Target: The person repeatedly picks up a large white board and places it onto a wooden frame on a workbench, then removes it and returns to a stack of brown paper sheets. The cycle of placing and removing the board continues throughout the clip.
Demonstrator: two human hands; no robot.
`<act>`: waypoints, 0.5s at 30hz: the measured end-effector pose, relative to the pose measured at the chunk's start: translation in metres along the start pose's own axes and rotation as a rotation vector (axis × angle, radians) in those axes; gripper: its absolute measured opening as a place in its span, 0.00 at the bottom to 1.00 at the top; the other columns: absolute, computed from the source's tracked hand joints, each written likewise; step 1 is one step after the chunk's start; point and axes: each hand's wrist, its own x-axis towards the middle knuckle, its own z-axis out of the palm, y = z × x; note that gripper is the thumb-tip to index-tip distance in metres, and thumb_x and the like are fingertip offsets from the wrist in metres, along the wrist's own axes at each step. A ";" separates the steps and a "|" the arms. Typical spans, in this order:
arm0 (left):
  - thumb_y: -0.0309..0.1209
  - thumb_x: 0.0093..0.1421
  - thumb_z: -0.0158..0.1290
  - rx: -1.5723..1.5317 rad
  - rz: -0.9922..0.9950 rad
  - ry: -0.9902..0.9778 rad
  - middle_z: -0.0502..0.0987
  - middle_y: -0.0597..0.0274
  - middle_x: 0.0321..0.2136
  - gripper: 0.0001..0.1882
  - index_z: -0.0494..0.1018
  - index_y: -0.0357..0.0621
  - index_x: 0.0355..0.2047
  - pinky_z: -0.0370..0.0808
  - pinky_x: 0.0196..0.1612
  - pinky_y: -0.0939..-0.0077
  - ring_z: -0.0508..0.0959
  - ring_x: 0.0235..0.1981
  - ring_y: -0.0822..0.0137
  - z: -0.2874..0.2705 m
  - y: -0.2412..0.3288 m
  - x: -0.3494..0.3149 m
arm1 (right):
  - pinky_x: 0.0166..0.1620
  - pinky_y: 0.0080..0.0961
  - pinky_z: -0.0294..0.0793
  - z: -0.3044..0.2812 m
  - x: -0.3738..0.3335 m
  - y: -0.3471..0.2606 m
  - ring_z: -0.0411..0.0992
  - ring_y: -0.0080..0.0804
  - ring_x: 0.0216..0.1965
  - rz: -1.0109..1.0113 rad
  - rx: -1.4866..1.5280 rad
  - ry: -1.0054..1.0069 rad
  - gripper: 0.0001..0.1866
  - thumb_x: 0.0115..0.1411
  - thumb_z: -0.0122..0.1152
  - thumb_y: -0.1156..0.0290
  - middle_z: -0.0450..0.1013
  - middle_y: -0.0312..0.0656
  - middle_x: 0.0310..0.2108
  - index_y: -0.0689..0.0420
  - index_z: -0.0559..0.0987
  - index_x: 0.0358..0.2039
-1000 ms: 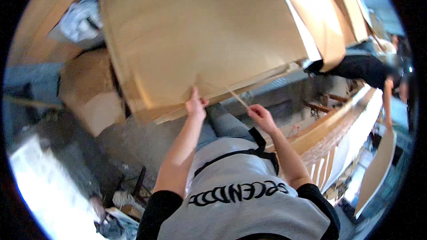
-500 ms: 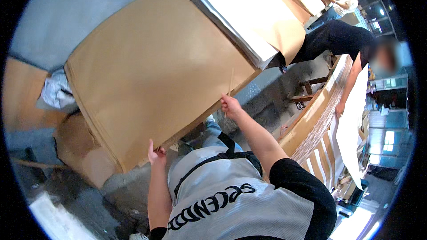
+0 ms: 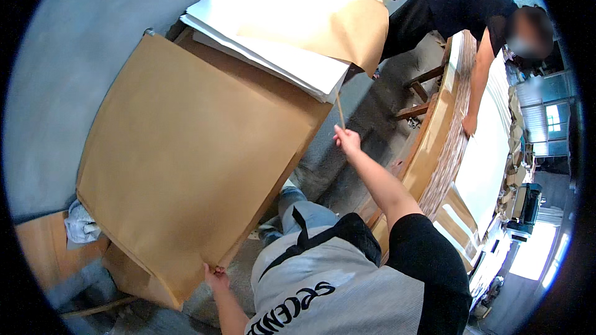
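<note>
A large stack of brown paper sheets [image 3: 192, 149] spreads out in front of me. At its near edge, toward the lower left, my left hand [image 3: 217, 277] is closed with the top sheet's edge between thumb and fingers. My right hand [image 3: 347, 141] is closed around a thin wooden stick [image 3: 340, 110], past the stack's right side. The stick points up and away from me, and its far tip is beside the corner of a pile of white sheets [image 3: 273, 65].
Another brown sheet [image 3: 354, 31] drapes over the white pile. At right, a co-worker [image 3: 462, 6] bends over a long stack of layered sheets [image 3: 447, 142], with a hand [image 3: 470, 125] on it. Wooden supports [image 3: 415, 111] stand below. A crumpled cloth [image 3: 81, 223] lies at left.
My right hand has moved off the brown stack's edge to the right, taking the stick with it. My left fingers have closed on the sheet's near edge. The whole view has shifted.
</note>
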 end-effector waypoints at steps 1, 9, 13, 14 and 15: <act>0.41 0.56 0.46 -0.011 -0.004 0.026 0.61 0.66 0.12 0.14 0.65 0.43 0.26 0.57 0.16 0.80 0.60 0.11 0.72 -0.003 0.000 0.000 | 0.21 0.18 0.60 -0.004 0.014 -0.016 0.62 0.17 0.14 -0.014 -0.118 0.070 0.18 0.50 0.56 0.54 0.67 0.31 0.12 0.56 0.76 0.17; 0.40 0.56 0.45 0.107 -0.021 0.081 0.66 0.69 0.14 0.11 0.67 0.47 0.29 0.58 0.16 0.82 0.62 0.12 0.73 -0.024 0.013 0.012 | 0.31 0.24 0.68 0.021 0.110 -0.074 0.72 0.28 0.26 -0.228 -0.465 0.107 0.12 0.44 0.61 0.61 0.74 0.39 0.22 0.55 0.78 0.25; 0.41 0.57 0.45 0.089 0.007 0.135 0.67 0.69 0.15 0.10 0.68 0.49 0.28 0.62 0.16 0.83 0.63 0.11 0.74 -0.010 0.013 -0.003 | 0.34 0.28 0.69 0.025 0.141 -0.073 0.72 0.35 0.28 -0.167 -0.654 0.088 0.11 0.45 0.60 0.62 0.73 0.43 0.24 0.55 0.78 0.26; 0.41 0.57 0.45 0.099 0.017 0.149 0.67 0.70 0.16 0.10 0.68 0.49 0.28 0.62 0.16 0.83 0.64 0.12 0.74 -0.006 0.013 -0.009 | 0.34 0.28 0.69 0.025 0.144 -0.077 0.72 0.36 0.28 -0.142 -0.664 0.105 0.11 0.45 0.60 0.62 0.73 0.44 0.25 0.55 0.78 0.25; 0.41 0.56 0.45 0.109 0.027 0.152 0.68 0.70 0.17 0.10 0.68 0.49 0.29 0.62 0.15 0.83 0.64 0.12 0.74 0.001 0.013 -0.013 | 0.35 0.30 0.68 0.024 0.149 -0.083 0.72 0.38 0.30 -0.142 -0.700 0.124 0.11 0.46 0.58 0.61 0.73 0.44 0.25 0.55 0.77 0.26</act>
